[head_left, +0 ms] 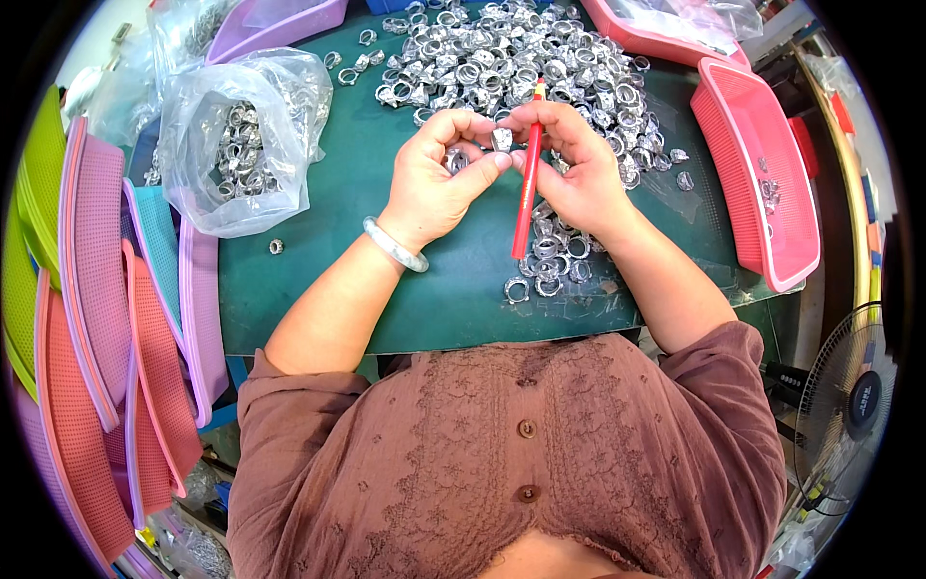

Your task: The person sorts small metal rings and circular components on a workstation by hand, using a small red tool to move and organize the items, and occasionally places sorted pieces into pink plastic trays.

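Over the dark green table mat (328,280), my left hand (436,179) curls around a small silver metal ring (456,159) held in its palm. My right hand (569,164) grips a red pencil-like stick (527,188) that points down toward me. Between the fingertips of both hands sits another small silver ring piece (502,140). A pale bangle (394,245) circles my left wrist. A large heap of silver rings (511,58) lies just beyond my hands, and a smaller cluster of rings (552,256) lies under my right wrist.
A clear plastic bag of rings (241,145) lies at the left. A pink basket (762,174) with a few rings stands at the right, another pink basket (656,34) behind it. Stacked pink, purple and green baskets (106,318) line the left edge. A fan (854,405) stands at the lower right.
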`<state>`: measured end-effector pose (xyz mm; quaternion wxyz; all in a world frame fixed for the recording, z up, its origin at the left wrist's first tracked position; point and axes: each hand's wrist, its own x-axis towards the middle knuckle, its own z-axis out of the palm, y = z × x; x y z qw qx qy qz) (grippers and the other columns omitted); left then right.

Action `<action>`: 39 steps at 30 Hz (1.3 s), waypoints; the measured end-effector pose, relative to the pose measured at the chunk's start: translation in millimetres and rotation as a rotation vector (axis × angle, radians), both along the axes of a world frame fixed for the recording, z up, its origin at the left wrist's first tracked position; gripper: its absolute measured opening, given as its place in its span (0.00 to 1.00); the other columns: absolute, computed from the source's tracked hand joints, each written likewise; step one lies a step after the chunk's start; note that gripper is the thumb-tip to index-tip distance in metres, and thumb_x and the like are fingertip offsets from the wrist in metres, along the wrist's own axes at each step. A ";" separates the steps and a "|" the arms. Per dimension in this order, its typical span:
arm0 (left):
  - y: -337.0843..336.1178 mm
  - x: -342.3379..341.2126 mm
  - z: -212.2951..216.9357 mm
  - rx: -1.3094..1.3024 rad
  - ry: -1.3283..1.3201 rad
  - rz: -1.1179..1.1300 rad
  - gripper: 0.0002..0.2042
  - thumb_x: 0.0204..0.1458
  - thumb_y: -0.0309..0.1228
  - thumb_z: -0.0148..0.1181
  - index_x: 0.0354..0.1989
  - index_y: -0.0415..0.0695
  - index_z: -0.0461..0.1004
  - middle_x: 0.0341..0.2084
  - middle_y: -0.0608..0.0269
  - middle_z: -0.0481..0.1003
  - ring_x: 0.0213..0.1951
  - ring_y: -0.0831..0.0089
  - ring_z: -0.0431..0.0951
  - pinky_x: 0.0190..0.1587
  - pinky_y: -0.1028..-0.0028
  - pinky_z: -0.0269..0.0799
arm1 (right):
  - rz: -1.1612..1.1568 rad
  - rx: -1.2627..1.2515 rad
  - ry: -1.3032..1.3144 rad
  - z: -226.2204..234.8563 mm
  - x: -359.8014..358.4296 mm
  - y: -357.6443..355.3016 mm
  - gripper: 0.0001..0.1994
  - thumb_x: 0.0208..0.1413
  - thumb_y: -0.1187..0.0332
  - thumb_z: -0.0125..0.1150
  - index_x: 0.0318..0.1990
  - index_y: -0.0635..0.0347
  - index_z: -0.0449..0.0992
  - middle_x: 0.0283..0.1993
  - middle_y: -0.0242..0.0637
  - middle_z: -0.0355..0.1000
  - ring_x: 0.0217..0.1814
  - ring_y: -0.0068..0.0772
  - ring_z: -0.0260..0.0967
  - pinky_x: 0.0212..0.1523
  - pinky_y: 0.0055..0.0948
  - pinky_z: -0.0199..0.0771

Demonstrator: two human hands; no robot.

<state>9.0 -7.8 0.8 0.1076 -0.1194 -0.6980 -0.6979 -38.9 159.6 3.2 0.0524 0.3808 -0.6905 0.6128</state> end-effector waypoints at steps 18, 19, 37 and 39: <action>1.3 -1.4 -4.1 0.059 -0.036 -0.028 0.13 0.44 0.19 0.60 0.39 0.40 0.67 0.25 0.68 0.70 0.27 0.84 0.70 0.30 0.83 0.70 | -0.003 0.013 0.020 0.9 -0.6 0.8 0.19 0.43 0.80 0.59 0.46 0.61 0.67 0.41 0.37 0.71 0.39 0.25 0.70 0.35 0.21 0.70; 1.3 -1.4 -4.1 0.054 -0.036 -0.027 0.13 0.44 0.19 0.60 0.39 0.40 0.67 0.25 0.68 0.70 0.27 0.83 0.71 0.30 0.83 0.70 | -0.004 0.012 0.017 1.3 -0.3 0.5 0.19 0.43 0.80 0.59 0.46 0.61 0.67 0.41 0.37 0.71 0.39 0.25 0.70 0.35 0.21 0.70; 3.7 2.6 6.5 0.137 -0.159 -0.117 0.14 0.46 0.18 0.57 0.41 0.42 0.64 0.28 0.66 0.68 0.28 0.81 0.72 0.26 0.82 0.70 | -0.013 0.009 0.006 2.7 0.9 1.2 0.18 0.43 0.79 0.59 0.45 0.61 0.68 0.40 0.36 0.71 0.36 0.24 0.70 0.36 0.22 0.70; 3.3 2.3 5.6 0.161 -0.146 -0.132 0.14 0.47 0.18 0.56 0.41 0.42 0.64 0.28 0.67 0.68 0.28 0.81 0.72 0.27 0.82 0.71 | -0.015 0.009 0.011 3.1 1.0 0.9 0.18 0.43 0.79 0.59 0.45 0.61 0.68 0.40 0.36 0.71 0.36 0.23 0.70 0.36 0.22 0.70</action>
